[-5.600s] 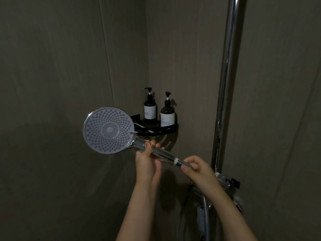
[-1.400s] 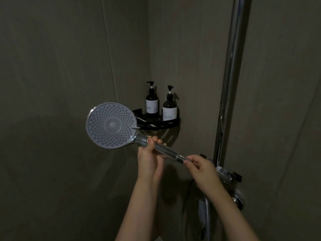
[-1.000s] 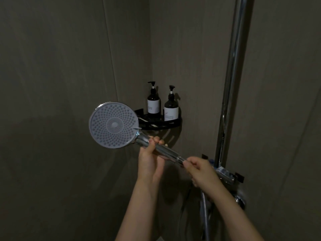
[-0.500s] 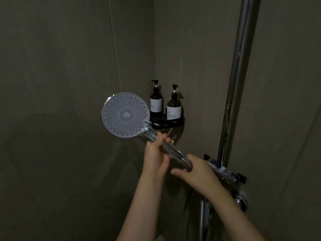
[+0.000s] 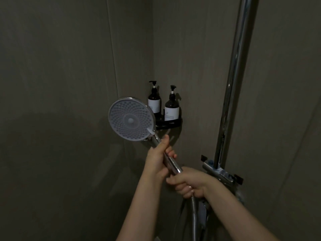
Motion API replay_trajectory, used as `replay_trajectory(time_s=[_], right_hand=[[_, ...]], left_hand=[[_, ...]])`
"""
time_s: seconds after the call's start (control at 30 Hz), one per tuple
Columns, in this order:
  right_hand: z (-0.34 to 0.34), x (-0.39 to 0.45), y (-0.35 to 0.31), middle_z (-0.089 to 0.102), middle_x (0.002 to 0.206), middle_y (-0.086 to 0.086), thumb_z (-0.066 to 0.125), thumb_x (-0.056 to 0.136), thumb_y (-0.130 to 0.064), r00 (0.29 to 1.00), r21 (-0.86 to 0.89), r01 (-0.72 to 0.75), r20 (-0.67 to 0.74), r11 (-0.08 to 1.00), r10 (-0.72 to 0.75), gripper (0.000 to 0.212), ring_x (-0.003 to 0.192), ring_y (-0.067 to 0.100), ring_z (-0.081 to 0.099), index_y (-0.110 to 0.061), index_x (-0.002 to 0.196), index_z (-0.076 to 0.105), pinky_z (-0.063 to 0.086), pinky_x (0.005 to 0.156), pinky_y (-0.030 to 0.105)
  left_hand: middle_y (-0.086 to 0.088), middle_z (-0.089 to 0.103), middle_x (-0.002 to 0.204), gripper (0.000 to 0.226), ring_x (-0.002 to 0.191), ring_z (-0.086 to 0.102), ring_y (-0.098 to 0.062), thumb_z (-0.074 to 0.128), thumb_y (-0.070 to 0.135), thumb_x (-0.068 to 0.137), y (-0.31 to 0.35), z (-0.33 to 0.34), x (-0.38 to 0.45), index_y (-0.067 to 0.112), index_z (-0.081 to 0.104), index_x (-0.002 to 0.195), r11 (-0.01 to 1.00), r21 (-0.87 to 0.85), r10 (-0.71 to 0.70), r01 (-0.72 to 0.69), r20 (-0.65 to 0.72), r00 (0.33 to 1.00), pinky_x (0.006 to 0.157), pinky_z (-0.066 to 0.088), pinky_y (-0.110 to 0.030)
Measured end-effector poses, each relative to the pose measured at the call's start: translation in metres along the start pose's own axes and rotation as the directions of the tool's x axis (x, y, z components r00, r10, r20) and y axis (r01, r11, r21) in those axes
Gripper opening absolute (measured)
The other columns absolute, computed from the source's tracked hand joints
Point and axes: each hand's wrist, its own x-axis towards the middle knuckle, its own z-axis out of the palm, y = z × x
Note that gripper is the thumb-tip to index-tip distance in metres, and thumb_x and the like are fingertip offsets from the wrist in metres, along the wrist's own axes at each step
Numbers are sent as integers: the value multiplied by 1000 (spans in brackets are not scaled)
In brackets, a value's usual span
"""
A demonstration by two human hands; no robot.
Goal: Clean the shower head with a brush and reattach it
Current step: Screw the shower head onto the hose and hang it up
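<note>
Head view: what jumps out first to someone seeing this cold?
The pale round shower head, left of centre with its nozzle face to the camera, held up by the left hand on the chrome handle while the right hand grips the lower end where the hose hangs down. Next, the chrome riser pipe running up the right side. Behind, in the corner, two dark pump bottles stand on a black shelf.

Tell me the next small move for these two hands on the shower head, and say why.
Probably keep the left hand steady on the handle and let the right hand twist the joint where the hose meets the handle's lower end. The shower head is held up off the rail, both hands grip along its handle, and the right one is curled at the hose connection. No brush is in view.
</note>
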Motion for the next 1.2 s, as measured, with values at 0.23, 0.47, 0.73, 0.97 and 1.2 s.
replay_trajectory(time_s=[0.23,0.47,0.73,0.97,1.2], right_hand=[[14,8,8,64,80,-4,61,85,-28,595,-757,-177,-591,628,-544,9,76,14,62,-20,85,63,49,66,26],[11,13,11,70,86,7,63,83,-32,643,-687,-164,-619,708,-451,24,84,23,67,-11,91,70,54,70,32],[24,13,18,52,56,-1,77,71,-23,893,-380,-38,-429,924,-140,23,42,8,46,-14,77,57,38,43,21],[22,23,25,62,69,-3,63,82,-22,735,-569,-87,-590,818,-333,7,58,8,54,-20,76,61,39,53,20],[31,32,42,67,75,6,63,79,-16,663,-436,-93,-698,895,-271,15,66,19,63,-9,91,69,46,50,21]], left_hand=[[-2,55,70,27,59,57,-12,71,23,80,-8,4,5,6,58,97,985,-41,127,-166,-476,870,60,52,-27],[3,45,54,26,52,47,-10,66,32,79,0,-8,4,16,49,66,996,-86,-24,10,-156,987,67,50,-32],[8,32,31,39,27,30,-3,63,26,67,9,-18,3,21,41,36,998,-28,-53,62,259,964,36,30,-15],[7,31,36,38,31,29,-5,53,15,90,-9,-4,1,20,37,57,998,47,59,-49,-229,972,39,29,-18],[7,29,36,40,30,27,-5,52,16,91,-18,-6,1,20,33,56,994,106,13,10,-209,978,37,25,-16]])
